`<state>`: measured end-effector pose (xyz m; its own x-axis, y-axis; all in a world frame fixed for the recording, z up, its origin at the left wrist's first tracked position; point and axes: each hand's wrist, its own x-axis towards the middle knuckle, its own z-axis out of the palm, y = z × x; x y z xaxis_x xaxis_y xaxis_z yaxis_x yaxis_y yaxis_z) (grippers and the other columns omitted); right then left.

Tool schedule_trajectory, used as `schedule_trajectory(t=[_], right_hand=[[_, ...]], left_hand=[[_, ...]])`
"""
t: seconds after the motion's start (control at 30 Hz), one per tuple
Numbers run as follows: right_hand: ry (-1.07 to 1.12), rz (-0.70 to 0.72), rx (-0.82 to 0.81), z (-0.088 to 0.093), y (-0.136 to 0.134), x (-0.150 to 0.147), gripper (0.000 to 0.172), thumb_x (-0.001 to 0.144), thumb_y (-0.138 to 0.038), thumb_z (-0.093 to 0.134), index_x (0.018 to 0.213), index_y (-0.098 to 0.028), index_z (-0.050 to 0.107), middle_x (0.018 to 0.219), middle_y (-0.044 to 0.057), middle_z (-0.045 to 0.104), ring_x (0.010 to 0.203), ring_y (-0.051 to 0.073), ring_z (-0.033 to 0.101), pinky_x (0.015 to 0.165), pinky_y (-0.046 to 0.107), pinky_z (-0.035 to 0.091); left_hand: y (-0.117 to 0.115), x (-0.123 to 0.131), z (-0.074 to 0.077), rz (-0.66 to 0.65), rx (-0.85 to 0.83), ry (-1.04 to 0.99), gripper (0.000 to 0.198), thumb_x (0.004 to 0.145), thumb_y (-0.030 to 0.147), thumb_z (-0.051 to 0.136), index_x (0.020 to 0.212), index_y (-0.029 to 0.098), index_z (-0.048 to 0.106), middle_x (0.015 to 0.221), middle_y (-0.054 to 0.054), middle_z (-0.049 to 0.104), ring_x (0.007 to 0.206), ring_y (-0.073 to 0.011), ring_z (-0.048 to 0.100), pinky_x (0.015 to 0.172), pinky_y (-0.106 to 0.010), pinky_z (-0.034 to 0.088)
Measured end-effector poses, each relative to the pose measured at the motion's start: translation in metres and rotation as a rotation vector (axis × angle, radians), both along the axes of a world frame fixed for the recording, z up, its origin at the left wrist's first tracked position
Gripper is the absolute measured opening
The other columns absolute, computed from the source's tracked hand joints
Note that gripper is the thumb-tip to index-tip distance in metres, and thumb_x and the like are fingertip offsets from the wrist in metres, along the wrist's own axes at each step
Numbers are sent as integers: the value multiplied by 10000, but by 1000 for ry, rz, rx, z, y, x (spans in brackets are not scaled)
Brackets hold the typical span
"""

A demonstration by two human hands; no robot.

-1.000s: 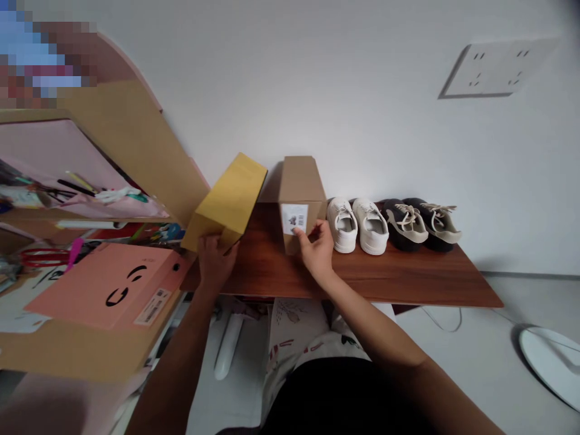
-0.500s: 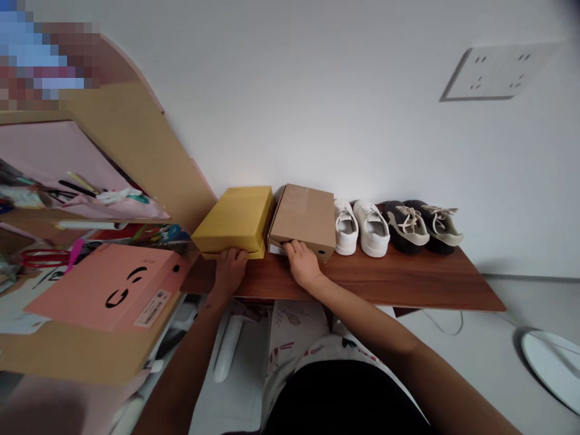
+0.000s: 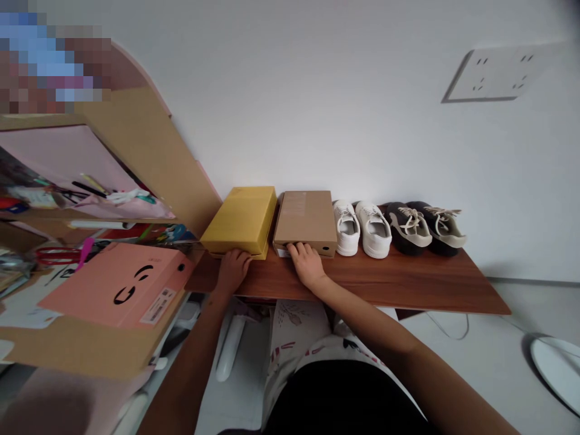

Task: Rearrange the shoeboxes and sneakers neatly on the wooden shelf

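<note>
A yellow shoebox (image 3: 242, 217) and a brown cardboard shoebox (image 3: 306, 217) lie side by side on a dark reddish wooden shelf board (image 3: 385, 281), with a narrow gap between them. My left hand (image 3: 233, 270) is at the front of the yellow box, its fingers curled against the lower front edge. At the brown box's front, my right hand (image 3: 308, 266) has bent fingers gripping the lid edge; the fingertips are partly hidden. White sneakers (image 3: 374, 232) stand right of the brown box, toes to the wall. Beyond them are black-and-beige shoes (image 3: 410, 226) with pale laces.
On the left, a desk (image 3: 81, 353) holds a pink box (image 3: 120, 287) with a black printed face, red scissors (image 3: 58, 255) and papers. A desk shelf panel (image 3: 149, 139) rises beside the yellow box. A wall socket (image 3: 489, 72) is upper right; a round white object (image 3: 555, 368) stands lower right.
The brown box has turned slightly and its lid lies flatter, with its front edge straighter. My right hand moved with it. My left hand stays at the yellow box. The view has shifted slightly.
</note>
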<state>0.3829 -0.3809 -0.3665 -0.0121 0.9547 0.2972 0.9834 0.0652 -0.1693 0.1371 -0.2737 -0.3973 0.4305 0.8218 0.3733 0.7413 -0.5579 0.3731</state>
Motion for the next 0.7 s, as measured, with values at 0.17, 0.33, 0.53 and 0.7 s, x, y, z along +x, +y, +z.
schedule_trajectory(t=[0.17, 0.33, 0.53, 0.7], right_hand=[[-27, 18, 25, -2, -5, 6, 365, 1007, -160, 326, 1251, -215, 591, 1187, 144, 589, 974, 259, 512, 807, 369, 388], [114, 45, 188, -6, -35, 30, 318, 974, -241, 461, 1255, -204, 603, 1255, 148, 572, 1045, 262, 516, 874, 379, 408], [279, -315, 489, -16, -80, 125, 380, 923, -321, 529, 1267, -163, 560, 1296, 197, 521, 1199, 329, 492, 980, 482, 420], [445, -586, 406, -27, -76, 190, 629, 842, -460, 590, 1344, -109, 447, 1342, 255, 501, 1260, 380, 489, 989, 526, 437]], left_hand=[[-14, 3, -3, 71, 43, -148, 221, 889, 333, 529, 1038, 213, 641, 1088, -169, 612, 1121, -323, 541, 1035, -459, 370], [-33, 22, 4, 136, 188, -199, 338, 896, 316, 542, 1187, 148, 575, 1224, -218, 576, 1234, -336, 512, 1089, -520, 348], [-97, 130, 31, -168, 199, -268, 359, 948, 296, 509, 1292, 191, 520, 1294, -162, 546, 1216, -253, 558, 1044, -438, 470], [-130, 274, 52, -366, -71, -135, 477, 955, 242, 497, 1418, 156, 424, 1462, -202, 444, 1226, -267, 586, 993, -377, 519]])
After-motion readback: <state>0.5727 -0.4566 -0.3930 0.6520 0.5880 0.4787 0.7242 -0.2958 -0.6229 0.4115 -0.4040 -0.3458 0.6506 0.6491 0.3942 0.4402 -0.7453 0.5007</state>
